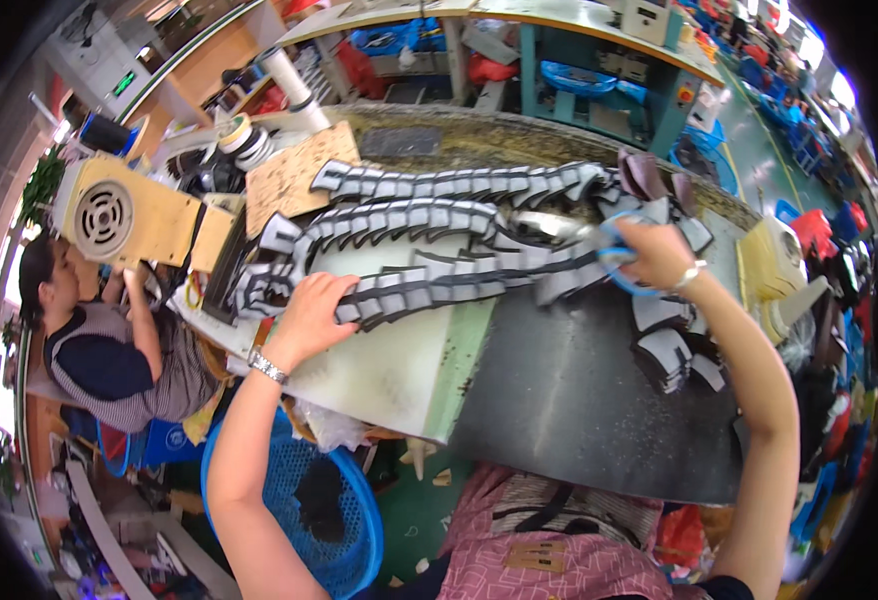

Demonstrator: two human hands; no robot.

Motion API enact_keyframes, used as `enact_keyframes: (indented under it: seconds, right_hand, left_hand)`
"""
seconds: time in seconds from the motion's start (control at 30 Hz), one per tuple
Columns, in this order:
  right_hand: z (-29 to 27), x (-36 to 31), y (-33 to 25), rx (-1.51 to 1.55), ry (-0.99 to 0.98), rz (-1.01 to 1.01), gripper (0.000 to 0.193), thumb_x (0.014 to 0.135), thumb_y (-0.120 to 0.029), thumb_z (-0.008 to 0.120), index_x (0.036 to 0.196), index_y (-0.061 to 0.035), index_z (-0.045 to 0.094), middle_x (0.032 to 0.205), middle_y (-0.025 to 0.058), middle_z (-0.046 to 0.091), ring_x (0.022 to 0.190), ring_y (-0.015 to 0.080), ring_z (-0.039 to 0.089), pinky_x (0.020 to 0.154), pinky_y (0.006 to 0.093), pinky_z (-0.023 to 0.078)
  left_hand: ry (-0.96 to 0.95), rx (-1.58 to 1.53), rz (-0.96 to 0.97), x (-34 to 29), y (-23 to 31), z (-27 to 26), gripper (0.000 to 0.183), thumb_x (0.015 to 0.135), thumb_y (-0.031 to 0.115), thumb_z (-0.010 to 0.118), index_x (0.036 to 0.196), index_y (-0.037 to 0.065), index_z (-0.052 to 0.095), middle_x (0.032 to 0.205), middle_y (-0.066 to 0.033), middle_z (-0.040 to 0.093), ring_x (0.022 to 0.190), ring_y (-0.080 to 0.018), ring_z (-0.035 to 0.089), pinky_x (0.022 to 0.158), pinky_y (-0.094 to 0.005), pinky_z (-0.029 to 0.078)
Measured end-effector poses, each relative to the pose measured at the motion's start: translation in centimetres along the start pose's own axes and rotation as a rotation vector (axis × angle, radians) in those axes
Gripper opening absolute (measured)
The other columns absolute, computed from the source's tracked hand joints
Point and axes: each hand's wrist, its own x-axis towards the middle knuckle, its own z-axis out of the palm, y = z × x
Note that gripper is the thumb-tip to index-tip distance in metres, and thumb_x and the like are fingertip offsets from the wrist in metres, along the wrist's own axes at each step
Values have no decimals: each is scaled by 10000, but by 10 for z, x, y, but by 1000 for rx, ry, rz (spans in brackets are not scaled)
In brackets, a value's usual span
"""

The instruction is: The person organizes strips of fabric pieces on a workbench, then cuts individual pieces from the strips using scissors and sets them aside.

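Long rows of overlapping grey-white pieces with black edges lie across the worktable. My left hand is closed on the left part of the nearest strip of pieces, its thumb on the strip's near side. On the right, my right hand grips a pair of scissors with blue handles; they are blurred by motion. The blades point left, close over the strips, and whether they are spread cannot be made out. Two more strips run behind the held one. Loose grey pieces lie below my right wrist.
A black sheet and a pale board form the table's near side. At left stand a cream machine and a seated co-worker. A blue basket sits below my left forearm. Brown pieces lie beyond my right hand.
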Motion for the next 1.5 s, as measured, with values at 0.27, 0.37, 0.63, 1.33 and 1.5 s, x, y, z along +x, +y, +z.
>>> enact_keyframes:
  seconds: [0.27, 0.37, 0.63, 1.33, 1.5]
  right_hand:
    - [-64, 16, 133, 52, 457, -91, 542, 704, -109, 673, 1222, -106, 514, 842, 120, 625, 763, 262, 618, 678, 353, 469]
    - [-58, 9, 165, 385, 151, 307, 642, 632, 1, 641, 1256, -72, 507, 947, -16, 589, 794, 115, 538, 711, 257, 452]
    - [-44, -5, 153, 712, 586, 523, 372, 779, -127, 551, 1144, -56, 575, 939, 60, 648, 642, 96, 585, 501, 221, 439]
    - [66, -94, -243, 1544, -1194, 115, 594, 906, -577, 402, 1052, -9, 494, 811, 35, 501, 779, 114, 478, 697, 253, 415]
    - [75, -94, -256, 1522, -1326, 118, 660, 892, -635, 345, 1031, -13, 517, 773, 43, 505, 731, 121, 489, 657, 253, 420]
  left_hand:
    - [282, -283, 138, 35, 128, 46, 601, 648, 204, 745, 1179, 66, 500, 1069, -159, 546, 1017, -325, 527, 878, -401, 438]
    - [289, -451, 221, 60, 176, 78, 651, 679, 232, 736, 1247, 63, 466, 1156, -177, 515, 1099, -332, 490, 944, -401, 403]
    - [35, -352, 148, 11, 40, -1, 779, 603, 89, 629, 1347, 100, 397, 1409, -162, 347, 1322, -348, 285, 1096, -421, 226]
    - [62, -572, -310, -145, 92, 26, 733, 613, 184, 763, 1242, 34, 418, 1153, -168, 471, 1070, -348, 462, 940, -396, 375]
    - [155, -385, -375, -158, 100, 26, 724, 604, 146, 760, 1240, 24, 437, 1142, -172, 508, 1093, -349, 474, 941, -406, 384]
